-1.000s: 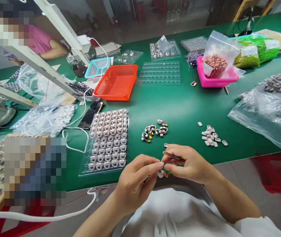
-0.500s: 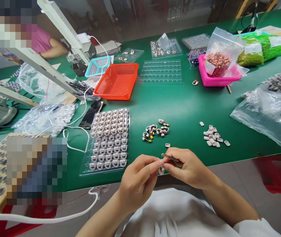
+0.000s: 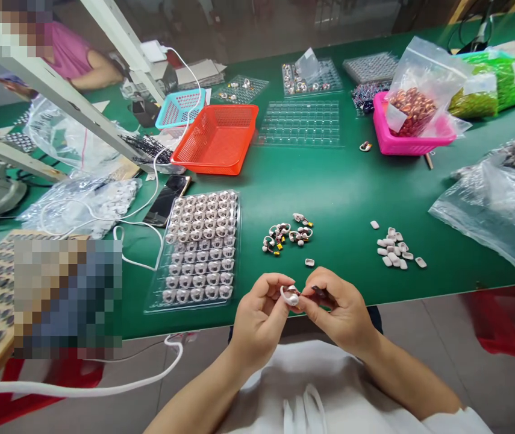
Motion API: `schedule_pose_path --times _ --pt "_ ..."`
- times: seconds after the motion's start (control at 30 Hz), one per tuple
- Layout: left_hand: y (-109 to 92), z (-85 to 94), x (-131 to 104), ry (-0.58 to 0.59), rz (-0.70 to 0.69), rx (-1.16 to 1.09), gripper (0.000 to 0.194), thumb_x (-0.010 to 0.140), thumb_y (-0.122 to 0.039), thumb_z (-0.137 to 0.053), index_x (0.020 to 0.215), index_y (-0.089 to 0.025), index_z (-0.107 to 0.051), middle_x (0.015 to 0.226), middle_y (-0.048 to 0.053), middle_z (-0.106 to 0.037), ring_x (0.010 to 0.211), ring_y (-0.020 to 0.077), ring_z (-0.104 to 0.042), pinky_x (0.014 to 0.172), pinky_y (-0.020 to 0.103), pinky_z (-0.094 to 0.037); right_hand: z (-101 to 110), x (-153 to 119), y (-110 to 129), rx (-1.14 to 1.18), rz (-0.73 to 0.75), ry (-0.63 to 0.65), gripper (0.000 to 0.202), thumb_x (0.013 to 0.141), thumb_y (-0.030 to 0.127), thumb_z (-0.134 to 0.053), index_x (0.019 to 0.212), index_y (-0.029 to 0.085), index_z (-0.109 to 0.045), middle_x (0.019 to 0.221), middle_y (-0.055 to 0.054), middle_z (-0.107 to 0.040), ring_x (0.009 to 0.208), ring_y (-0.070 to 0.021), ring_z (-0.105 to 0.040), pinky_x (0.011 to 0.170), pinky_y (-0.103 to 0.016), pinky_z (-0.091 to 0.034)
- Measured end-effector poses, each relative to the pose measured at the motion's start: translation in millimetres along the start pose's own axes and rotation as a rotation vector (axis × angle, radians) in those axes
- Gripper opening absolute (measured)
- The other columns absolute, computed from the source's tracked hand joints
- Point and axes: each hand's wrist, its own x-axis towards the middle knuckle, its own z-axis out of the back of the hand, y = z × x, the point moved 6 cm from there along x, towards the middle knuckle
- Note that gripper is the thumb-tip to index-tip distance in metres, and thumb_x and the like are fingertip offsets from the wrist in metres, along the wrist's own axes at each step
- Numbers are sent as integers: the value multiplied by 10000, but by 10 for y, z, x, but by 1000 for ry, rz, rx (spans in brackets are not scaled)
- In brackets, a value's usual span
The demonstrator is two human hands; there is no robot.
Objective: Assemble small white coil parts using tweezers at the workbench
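Note:
My left hand (image 3: 261,319) is closed, pinching a small white curved earphone (image 3: 289,296) with a loop-shaped arm between thumb and fingers. My right hand (image 3: 341,310) is closed too, its thumb and fingertips up against the earphone's right side. A thin dark tool (image 3: 323,292) lies in the right fingers; most of it is hidden, so its exact kind does not show. Just beyond the hands is one small white shell cap (image 3: 309,262), hollow side up. Farther off sits a cluster of white earphones with yellow tabs (image 3: 279,235), and to the right a pile of white caps (image 3: 393,248).
Left of the hands stands a clear tray (image 3: 150,301) filled with rows of white earphone parts. Behind are a red basket (image 3: 214,167), an unfilled clear tray (image 3: 300,123) and a pink basket (image 3: 413,144). A plastic bag (image 3: 478,211) lies right; a person's arm (image 3: 99,71) shows far left.
The earphone has been turned and raised, so its white loop now shows between my hands. My left hand has opened its grip around it, and the tool has tilted deeper into my right fingers.

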Motion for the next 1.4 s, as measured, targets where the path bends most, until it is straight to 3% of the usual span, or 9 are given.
schedule_pose_path --times 0.2,0.33,0.47,0.67,0.9,1.23,1.4 --pt "-63 55 -27 61 -108 209 92 901 -157 -612 978 -170 -661 860 36 -731 765 135 -720 709 202 -581 26 34 68 -77 -34 171 45 905 195 -636 941 222 -630 813 4 -587 685 -122 -529 578 -224 -415" --pt "-149 39 -25 92 -204 349 149 864 -102 -612 985 -166 -671 890 43 -758 761 137 -731 707 198 -584 72 78 96 -121 -79 257 75 899 141 -603 865 200 -635 780 8 -599 679 -117 -531 601 -223 -406" --pt "-180 17 -3 68 -204 376 139 867 -115 -615 976 -163 -689 866 43 -770 751 142 -735 703 203 -589 95 101 109 -156 -98 284 76 917 168 -589 851 190 -621 798 -2 -607 678 -120 -530 608 -227 -409" --pt "-81 33 9 59 -77 295 132 883 -185 -623 978 -139 -701 843 73 -771 748 174 -738 704 255 -601 110 96 85 -114 -117 269 100 932 203 -591 842 183 -629 762 0 -587 656 -119 -504 576 -224 -383" --pt "-80 63 29 43 -108 391 140 825 -135 -651 937 -137 -735 893 91 -791 771 191 -747 733 271 -611 114 110 12 -91 -191 305 89 911 195 -626 825 179 -643 715 20 -593 603 -101 -480 530 -214 -349" --pt "-16 53 32 19 5 203 182 862 -273 -692 986 -151 -748 825 69 -784 734 189 -745 669 250 -609 88 79 138 -131 147 226 42 937 182 -604 907 205 -621 790 -15 -612 679 -131 -542 596 -238 -433" --pt "-9 55 59 -16 1 220 202 830 -285 -733 986 -163 -768 864 69 -790 747 184 -737 684 248 -601 87 62 104 -122 97 166 54 948 205 -584 903 211 -612 779 -17 -596 649 -134 -521 543 -239 -407"
